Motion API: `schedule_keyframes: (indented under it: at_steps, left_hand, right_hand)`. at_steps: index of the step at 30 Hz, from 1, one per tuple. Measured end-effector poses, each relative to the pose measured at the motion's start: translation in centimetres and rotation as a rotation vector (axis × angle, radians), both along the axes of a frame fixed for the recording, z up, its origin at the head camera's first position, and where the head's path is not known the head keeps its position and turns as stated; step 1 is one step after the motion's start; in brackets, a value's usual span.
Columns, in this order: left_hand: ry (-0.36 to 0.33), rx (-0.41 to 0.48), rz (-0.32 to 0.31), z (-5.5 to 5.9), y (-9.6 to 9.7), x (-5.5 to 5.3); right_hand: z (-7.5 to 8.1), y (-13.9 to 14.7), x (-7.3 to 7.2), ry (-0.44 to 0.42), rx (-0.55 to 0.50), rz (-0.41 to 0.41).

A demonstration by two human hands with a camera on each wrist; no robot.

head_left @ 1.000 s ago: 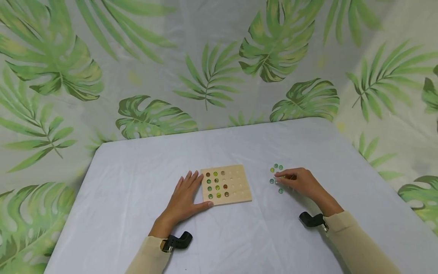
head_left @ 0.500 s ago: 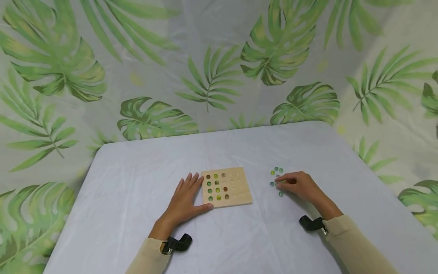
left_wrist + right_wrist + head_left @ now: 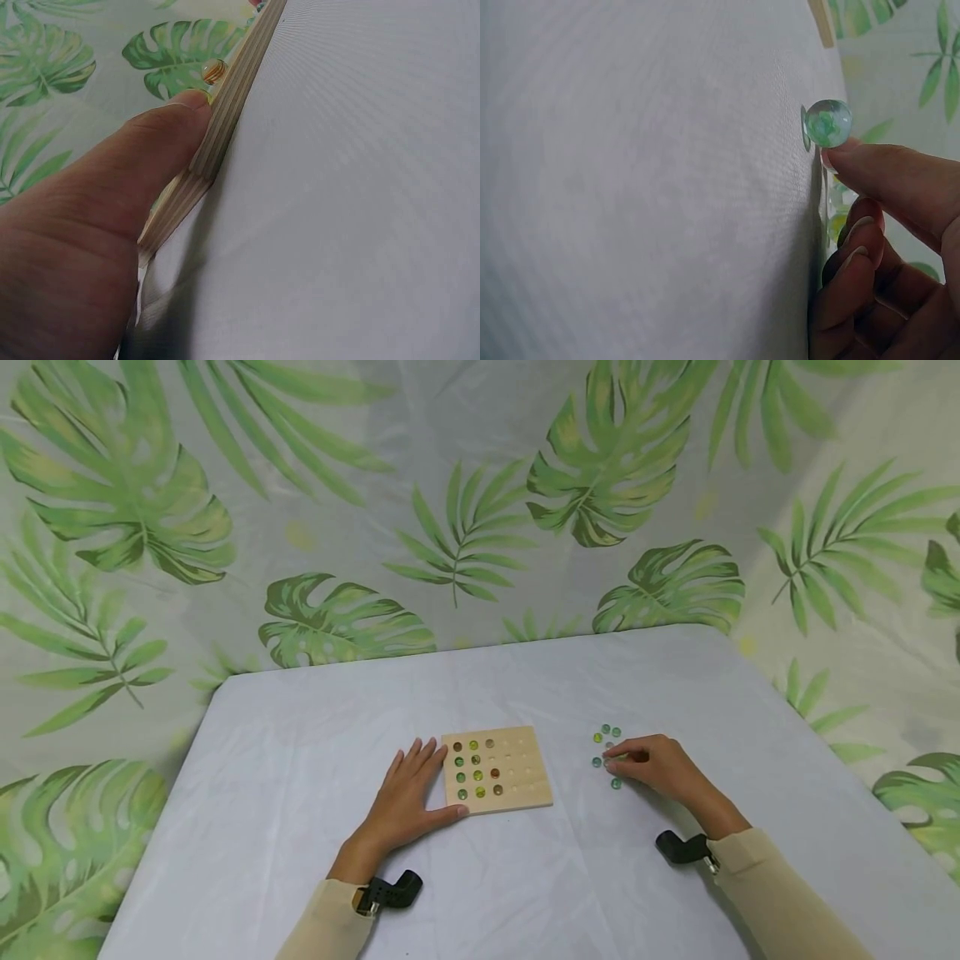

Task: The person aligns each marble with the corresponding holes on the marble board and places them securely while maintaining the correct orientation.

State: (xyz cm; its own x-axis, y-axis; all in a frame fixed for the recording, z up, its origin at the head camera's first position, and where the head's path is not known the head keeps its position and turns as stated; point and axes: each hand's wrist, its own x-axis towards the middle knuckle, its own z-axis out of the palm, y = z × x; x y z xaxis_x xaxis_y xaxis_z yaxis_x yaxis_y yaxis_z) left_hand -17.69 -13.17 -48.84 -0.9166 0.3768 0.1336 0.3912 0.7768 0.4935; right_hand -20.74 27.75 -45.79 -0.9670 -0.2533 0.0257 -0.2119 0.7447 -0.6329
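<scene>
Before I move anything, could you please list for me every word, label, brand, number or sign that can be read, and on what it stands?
No readable text in any of the three views.
Wooden board, marbles and white cloth: no lettering shows.
Backdrop: only a printed leaf pattern.
Black wrist devices: any small marking would be too small to read.

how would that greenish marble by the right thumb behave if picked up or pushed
The marble would probably roll easily, being round above a flat-looking white cloth. It may slip in the right hand, since its surface looks smooth and glossy. It looks like glass, so likely hard and fairly heavy for its size.
</scene>
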Motion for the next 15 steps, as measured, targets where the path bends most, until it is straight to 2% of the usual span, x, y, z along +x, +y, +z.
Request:
schedule_keyframes:
  at_steps: [9, 15]
  left_hand:
    - [-0.01, 0.001, 0.001, -0.21, -0.03, 0.05]
    - [0.008, 0.006, 0.0, -0.06, -0.03, 0.01]
  right_hand:
    - [-0.13, 0.07, -0.03, -0.019, 0.014, -0.017]
    - [0.01, 0.0, -0.04, -0.007, 0.006, -0.009]
